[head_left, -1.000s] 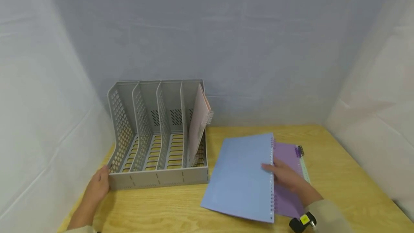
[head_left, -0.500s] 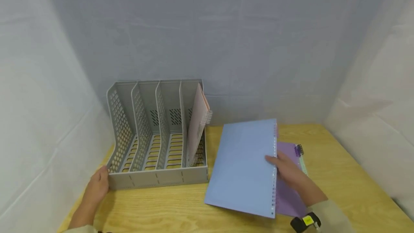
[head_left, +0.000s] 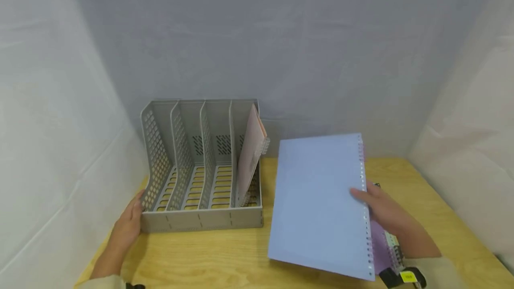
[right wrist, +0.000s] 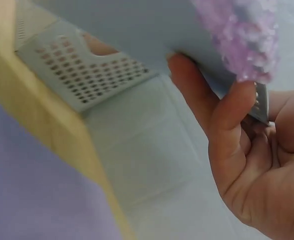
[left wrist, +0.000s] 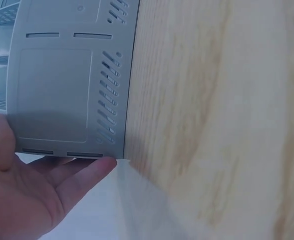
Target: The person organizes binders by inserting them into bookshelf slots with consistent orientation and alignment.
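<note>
On the head feed I have the right hand [head_left: 384, 211] pinching the bound edge of a blue notebook [head_left: 317, 204], thumb on the near face, fingers behind; the cover extends left from that grip, tilted. Just below the grip, partly hidden, a purple notebook [head_left: 379, 246] lies over the wooden table [head_left: 201, 253]. Well to the left, the left hand [head_left: 126, 229] grips the front corner of a gray file rack [head_left: 201, 220]; a pink notebook [head_left: 250, 159] leans in the compartment farthest from that hand.

My left wrist feed puts the thumb at the rack's front rim, fingers around the corner.

On the right wrist feed, fingers press the blue notebook beside its pinkish coil [right wrist: 236, 35]; the rack stands beyond.
</note>
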Motion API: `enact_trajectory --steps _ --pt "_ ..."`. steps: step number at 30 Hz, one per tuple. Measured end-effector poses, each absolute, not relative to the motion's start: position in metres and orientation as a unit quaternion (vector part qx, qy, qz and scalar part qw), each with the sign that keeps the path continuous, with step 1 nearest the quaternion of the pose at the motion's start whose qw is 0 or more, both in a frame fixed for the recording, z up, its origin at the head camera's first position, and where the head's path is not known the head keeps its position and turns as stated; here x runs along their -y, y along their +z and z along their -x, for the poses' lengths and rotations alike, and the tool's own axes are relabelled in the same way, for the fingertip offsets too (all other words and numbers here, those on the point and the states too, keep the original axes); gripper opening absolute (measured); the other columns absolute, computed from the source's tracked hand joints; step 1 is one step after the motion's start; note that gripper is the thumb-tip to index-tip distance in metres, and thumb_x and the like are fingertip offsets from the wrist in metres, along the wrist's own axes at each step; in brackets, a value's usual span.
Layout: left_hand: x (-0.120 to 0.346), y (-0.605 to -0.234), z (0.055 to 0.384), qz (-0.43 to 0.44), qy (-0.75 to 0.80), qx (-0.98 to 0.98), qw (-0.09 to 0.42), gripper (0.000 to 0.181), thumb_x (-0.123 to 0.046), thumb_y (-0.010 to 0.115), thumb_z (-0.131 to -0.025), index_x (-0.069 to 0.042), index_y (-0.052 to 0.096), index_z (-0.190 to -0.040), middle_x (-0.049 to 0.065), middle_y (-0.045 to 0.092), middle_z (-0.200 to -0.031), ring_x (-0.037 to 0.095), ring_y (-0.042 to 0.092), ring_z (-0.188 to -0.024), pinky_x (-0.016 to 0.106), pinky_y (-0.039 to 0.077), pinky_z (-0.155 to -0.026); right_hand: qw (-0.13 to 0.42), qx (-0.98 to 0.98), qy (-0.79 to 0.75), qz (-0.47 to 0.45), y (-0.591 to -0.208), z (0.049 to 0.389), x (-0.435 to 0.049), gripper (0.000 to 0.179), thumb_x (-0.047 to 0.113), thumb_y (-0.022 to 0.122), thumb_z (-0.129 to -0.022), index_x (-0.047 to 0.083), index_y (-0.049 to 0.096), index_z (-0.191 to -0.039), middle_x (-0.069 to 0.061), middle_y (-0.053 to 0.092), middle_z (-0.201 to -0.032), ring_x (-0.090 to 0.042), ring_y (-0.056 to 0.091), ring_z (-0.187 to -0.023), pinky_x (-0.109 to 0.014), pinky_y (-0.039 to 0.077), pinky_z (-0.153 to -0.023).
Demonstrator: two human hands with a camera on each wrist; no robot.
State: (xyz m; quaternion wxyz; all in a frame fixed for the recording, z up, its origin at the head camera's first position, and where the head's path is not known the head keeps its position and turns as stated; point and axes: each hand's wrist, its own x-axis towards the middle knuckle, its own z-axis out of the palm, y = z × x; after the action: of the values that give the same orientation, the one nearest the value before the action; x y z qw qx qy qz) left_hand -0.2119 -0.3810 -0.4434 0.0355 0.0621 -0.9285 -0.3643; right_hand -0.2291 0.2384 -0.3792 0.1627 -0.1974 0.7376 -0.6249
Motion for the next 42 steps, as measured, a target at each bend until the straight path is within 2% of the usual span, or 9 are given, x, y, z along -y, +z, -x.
enact_trajectory --steps 3,7,12,16,20,24,32,39,42 --pt "0.378 -0.441 0.214 -0.053 -0.358 0.932 0.039 0.059 -0.039 0.005 -0.106 -0.008 0.009 -0.156 0.035 0.014 -0.152 0.060 0.016 -0.135 0.072 0.016 -0.106 0.176 -0.716 -0.634 0.234 -0.372 0.228 -0.253 0.050 0.023 0.027 -0.109 0.023 0.012 -0.157 -0.005 0.061 -0.130 -0.034 0.065 -0.106 -0.051 0.056 -0.081" --pt "0.377 -0.439 0.214 -0.047 -0.346 0.936 0.038 0.058 -0.037 0.004 -0.106 -0.007 0.008 -0.156 0.036 0.014 -0.152 0.062 0.017 -0.133 0.072 0.016 -0.106 0.185 -0.676 -0.657 0.278 -0.367 0.225 -0.265 0.049 0.014 0.021 -0.109 0.022 0.013 -0.157 -0.008 0.058 -0.134 -0.035 0.065 -0.108 -0.053 0.056 -0.079" --pt "0.379 -0.441 0.213 -0.038 -0.341 0.938 0.045 0.057 -0.035 0.005 -0.107 -0.007 0.006 -0.156 0.036 0.015 -0.151 0.064 0.019 -0.130 0.073 0.018 -0.104 0.194 -0.632 -0.678 0.320 -0.370 0.221 -0.260 0.050 0.009 0.015 -0.108 0.019 0.014 -0.156 -0.012 0.056 -0.137 -0.033 0.062 -0.114 -0.052 0.055 -0.083" --pt "0.381 -0.442 0.214 -0.047 -0.342 0.938 0.030 0.059 -0.041 0.011 -0.107 -0.009 0.003 -0.156 0.037 0.016 -0.150 0.064 0.021 -0.130 0.075 0.020 -0.102 0.200 -0.613 -0.690 0.329 -0.374 0.217 -0.249 0.050 0.007 0.013 -0.107 0.019 0.015 -0.156 -0.011 0.055 -0.138 -0.031 0.061 -0.117 -0.049 0.054 -0.088" --pt "0.383 -0.441 0.217 -0.072 -0.334 0.940 -0.015 0.073 -0.054 0.020 -0.103 -0.012 -0.008 -0.155 0.039 0.011 -0.150 0.065 0.020 -0.130 0.075 0.021 -0.102 0.187 -0.614 -0.694 0.327 -0.378 0.216 -0.237 0.052 0.007 0.017 -0.108 0.021 0.012 -0.157 -0.008 0.055 -0.139 -0.028 0.061 -0.116 -0.046 0.053 -0.090" --pt "0.383 -0.442 0.218 -0.074 -0.326 0.942 -0.026 0.084 -0.060 0.031 -0.099 -0.014 -0.011 -0.155 0.040 0.008 -0.151 0.066 0.019 -0.130 0.075 0.022 -0.101 0.161 -0.632 -0.684 0.327 -0.378 0.214 -0.227 0.051 0.007 0.022 -0.108 0.020 0.013 -0.157 -0.005 0.057 -0.135 -0.025 0.063 -0.114 -0.042 0.054 -0.090" --pt "0.383 -0.442 0.219 -0.064 -0.328 0.942 -0.021 0.090 -0.060 0.039 -0.097 -0.011 -0.010 -0.155 0.040 0.006 -0.151 0.065 0.016 -0.131 0.075 0.020 -0.102 0.062 -0.687 -0.647 0.324 -0.368 0.207 -0.201 0.046 0.010 0.027 -0.108 0.008 0.019 -0.153 -0.005 0.063 -0.122 -0.024 0.068 -0.101 -0.042 0.057 -0.080" --pt "0.383 -0.441 0.221 -0.077 -0.342 0.936 -0.031 0.091 -0.060 0.040 -0.097 -0.015 -0.013 -0.154 0.039 0.002 -0.152 0.065 0.011 -0.133 0.075 0.016 -0.104 -0.101 -0.740 -0.600 0.287 -0.359 0.200 -0.167 0.036 0.006 0.036 -0.106 -0.007 0.039 -0.139 0.003 0.070 -0.108 -0.015 0.071 -0.085 -0.036 0.060 -0.068" --pt "0.383 -0.440 0.220 -0.079 -0.345 0.935 -0.029 0.091 -0.060 0.040 -0.097 -0.015 -0.013 -0.154 0.038 0.001 -0.152 0.065 0.011 -0.133 0.075 0.016 -0.103 -0.175 -0.755 -0.575 0.262 -0.359 0.198 -0.151 0.029 0.002 0.040 -0.104 -0.009 0.048 -0.129 -0.006 0.071 -0.103 -0.010 0.070 -0.083 -0.032 0.060 -0.066"
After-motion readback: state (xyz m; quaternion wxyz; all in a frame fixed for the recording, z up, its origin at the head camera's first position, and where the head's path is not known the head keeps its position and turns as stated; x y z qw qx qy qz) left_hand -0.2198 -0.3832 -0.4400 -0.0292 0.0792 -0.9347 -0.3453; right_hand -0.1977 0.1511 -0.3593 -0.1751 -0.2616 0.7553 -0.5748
